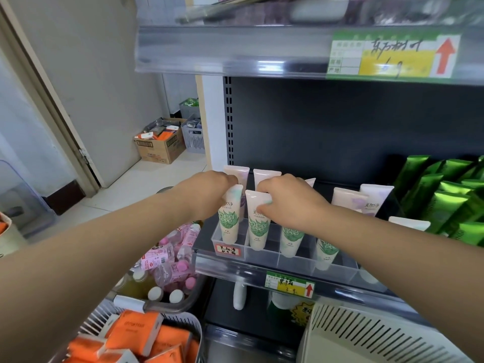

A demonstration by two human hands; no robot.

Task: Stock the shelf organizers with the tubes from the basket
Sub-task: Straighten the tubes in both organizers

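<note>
A clear organizer point(288, 260) on the shelf point(225, 268) is holding white, green-leafed tubes upright, caps down, one per compartment. The left hand point(209, 189) is pinching the leftmost tube point(230, 224) by its crimped top. The right hand point(285, 200) is gripping the second tube point(259, 229) likewise. Pink tubes point(264, 176) are standing behind.

A clear organizer point(296, 260) stands along the front edge of the shelf point(204, 242), with green-printed tubes upright in its compartments. The left hand point(209, 189) grips the top of the leftmost tube point(230, 218). The right hand point(285, 203) pinches the top of the second tube point(259, 224) just beside it (both tubes' lower ends sit inside their slots). Pink tubes point(264, 176) stand behind, green packets point(445, 200) fill the shelf's right end, and a white basket point(366, 334) shows below.
</note>
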